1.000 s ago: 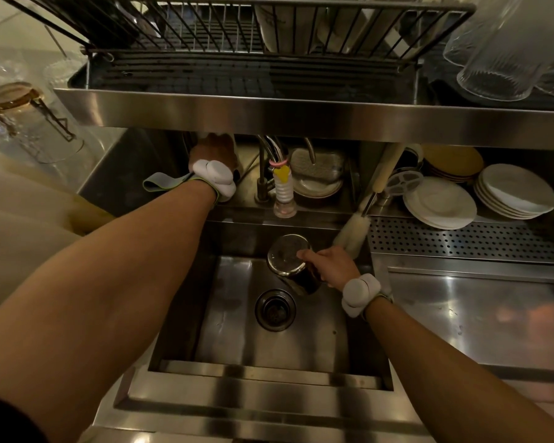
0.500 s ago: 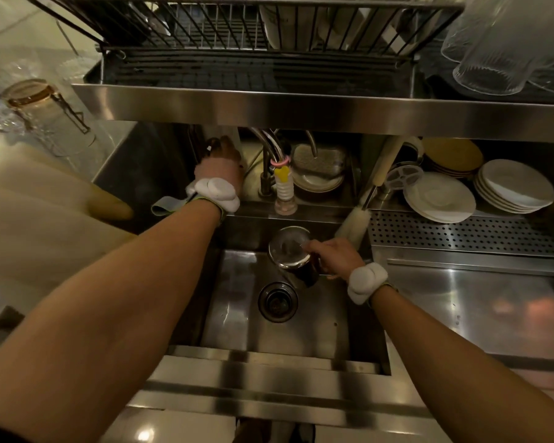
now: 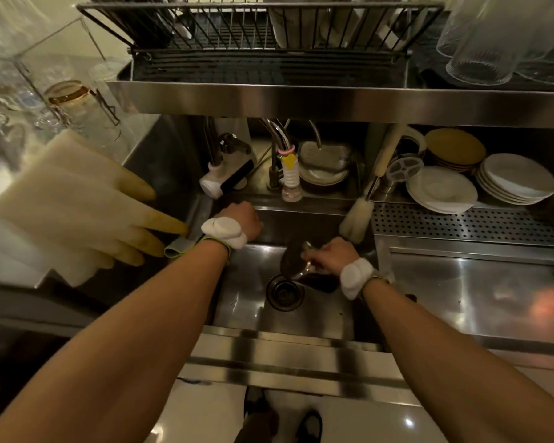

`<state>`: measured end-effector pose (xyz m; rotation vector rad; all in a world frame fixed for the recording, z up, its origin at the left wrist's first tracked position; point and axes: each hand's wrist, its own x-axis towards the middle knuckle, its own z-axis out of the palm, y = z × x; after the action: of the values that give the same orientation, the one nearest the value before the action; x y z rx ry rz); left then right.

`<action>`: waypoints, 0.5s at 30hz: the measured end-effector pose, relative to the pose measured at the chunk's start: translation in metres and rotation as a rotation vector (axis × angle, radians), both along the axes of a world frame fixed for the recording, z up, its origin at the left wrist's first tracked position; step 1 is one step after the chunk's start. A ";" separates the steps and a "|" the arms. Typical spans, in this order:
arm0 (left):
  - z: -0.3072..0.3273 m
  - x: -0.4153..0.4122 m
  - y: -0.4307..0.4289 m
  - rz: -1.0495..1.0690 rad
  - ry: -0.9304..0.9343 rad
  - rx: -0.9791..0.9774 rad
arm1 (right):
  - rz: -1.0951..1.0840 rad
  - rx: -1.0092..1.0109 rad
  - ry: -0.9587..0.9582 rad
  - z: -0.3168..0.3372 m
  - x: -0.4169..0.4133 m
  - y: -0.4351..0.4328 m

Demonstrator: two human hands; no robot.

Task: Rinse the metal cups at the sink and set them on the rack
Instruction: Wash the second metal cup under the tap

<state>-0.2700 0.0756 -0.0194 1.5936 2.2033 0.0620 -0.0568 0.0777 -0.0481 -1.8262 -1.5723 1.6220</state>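
My right hand [image 3: 331,254] grips a metal cup [image 3: 293,263] low inside the steel sink [image 3: 247,302], just above the drain [image 3: 283,293]. The cup is tipped onto its side with its dark mouth turned left and down. My left hand [image 3: 242,218] hovers at the sink's back left edge, below the tap handle [image 3: 229,145], with its back towards me and its fingers curled out of sight. Nothing shows in it. The wire dish rack [image 3: 224,33] sits on the steel shelf overhead.
The faucet spout [image 3: 279,139] with a yellow nozzle hangs over the sink's back edge. A bottle brush [image 3: 357,219] leans at the right rim. Stacked plates [image 3: 442,190] stand behind the perforated drainboard [image 3: 461,222]. Rubber gloves [image 3: 77,212] lie at the left, and glasses [image 3: 480,43] stand upper right.
My left hand has come off the tap handle and dropped down to the sink edge. My right hand has tipped the cup from nearly upright onto its side, lower over the drain.
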 end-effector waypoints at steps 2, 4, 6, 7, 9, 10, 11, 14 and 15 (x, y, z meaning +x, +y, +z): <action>0.000 0.002 -0.001 -0.016 -0.022 0.001 | -0.080 -0.005 0.127 0.002 0.001 0.000; 0.000 0.004 -0.003 -0.031 -0.023 0.006 | -0.075 0.008 0.123 0.003 0.001 0.001; -0.002 0.004 -0.011 -0.046 -0.014 -0.012 | 0.055 0.024 -0.001 0.005 -0.002 -0.003; -0.003 0.004 -0.012 -0.053 -0.016 -0.020 | 0.062 0.019 -0.003 0.007 -0.002 -0.005; -0.003 0.002 -0.014 -0.044 -0.030 -0.016 | 0.044 0.037 0.097 0.008 -0.004 -0.005; -0.001 0.002 -0.012 -0.044 -0.033 -0.010 | 0.000 0.037 0.120 0.009 -0.004 -0.003; 0.001 0.002 -0.012 -0.040 -0.033 -0.014 | 0.029 0.060 0.076 0.009 -0.003 -0.003; 0.007 0.004 -0.017 -0.025 -0.016 -0.028 | 0.144 0.155 -0.142 -0.001 0.004 -0.005; 0.009 0.004 -0.017 -0.022 -0.021 -0.016 | 0.127 0.159 -0.135 -0.004 0.007 -0.006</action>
<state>-0.2656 0.0585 -0.0100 1.6010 2.1652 0.0537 -0.0494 0.0722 -0.0518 -1.8189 -1.8524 1.4021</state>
